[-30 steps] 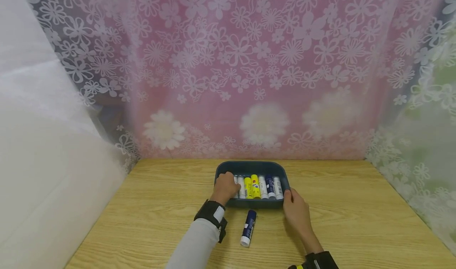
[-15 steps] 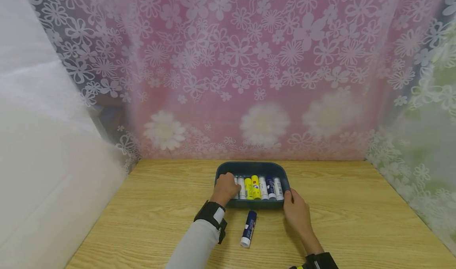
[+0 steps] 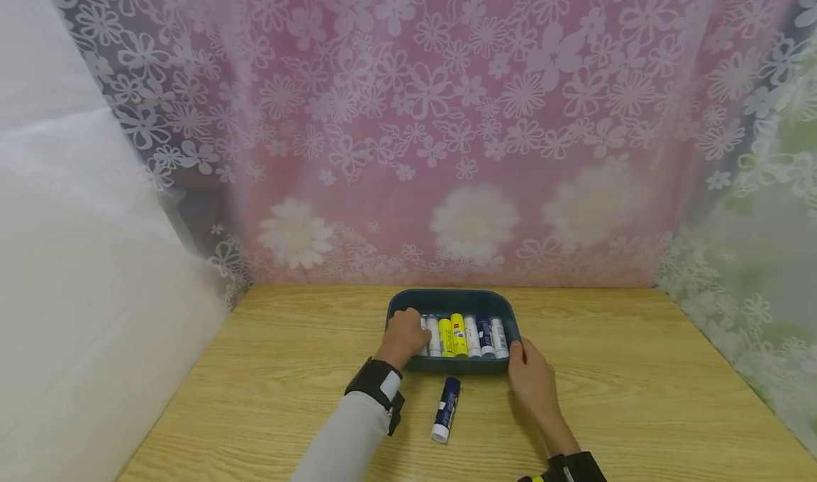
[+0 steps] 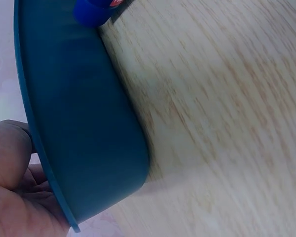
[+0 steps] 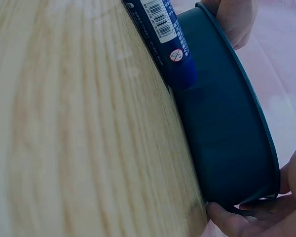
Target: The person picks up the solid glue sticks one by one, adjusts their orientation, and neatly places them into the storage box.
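Observation:
A dark teal tray sits on the table, holding a row of white, yellow and navy glue sticks, two of them yellow. My left hand reaches over the front rim into the tray's left end, fingers curled down beside a white glue stick. Its fingertips are hidden, and I cannot tell whether they hold anything. With my right hand I grip the front right corner, thumb at the rim; the right wrist view shows these fingers low around the corner. A navy glue stick with a white end lies before the tray.
The wooden table runs back to a pink floral curtain, close behind the tray. White sheeting hangs on the left, and patterned translucent sheeting on the right. Black bands are strapped on both wrists.

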Motion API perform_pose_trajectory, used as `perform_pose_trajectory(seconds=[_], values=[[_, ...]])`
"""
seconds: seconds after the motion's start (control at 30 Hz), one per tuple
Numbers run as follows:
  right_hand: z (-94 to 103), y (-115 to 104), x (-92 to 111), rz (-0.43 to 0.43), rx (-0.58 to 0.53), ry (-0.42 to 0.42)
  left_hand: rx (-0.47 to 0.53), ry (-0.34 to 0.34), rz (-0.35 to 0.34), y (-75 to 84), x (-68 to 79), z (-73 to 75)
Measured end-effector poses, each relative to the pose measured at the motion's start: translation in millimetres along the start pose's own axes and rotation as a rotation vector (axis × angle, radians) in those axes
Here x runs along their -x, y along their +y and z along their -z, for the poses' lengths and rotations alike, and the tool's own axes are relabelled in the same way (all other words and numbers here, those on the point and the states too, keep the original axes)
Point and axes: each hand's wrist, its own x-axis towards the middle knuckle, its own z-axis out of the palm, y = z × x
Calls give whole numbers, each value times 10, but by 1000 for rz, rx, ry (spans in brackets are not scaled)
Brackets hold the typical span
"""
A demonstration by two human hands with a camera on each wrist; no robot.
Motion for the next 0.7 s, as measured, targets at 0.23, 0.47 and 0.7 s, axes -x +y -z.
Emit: perform_pose_trajectory(seconds=[0.23, 0.47, 0.7], values=[[6, -9, 8, -1, -1, 4, -12, 23, -54, 17, 6, 69], [6, 0, 6, 2, 4, 6, 5, 22, -62, 84, 6, 108], [-8, 24, -15, 13, 7, 4, 36, 50, -132, 149, 57, 182]])
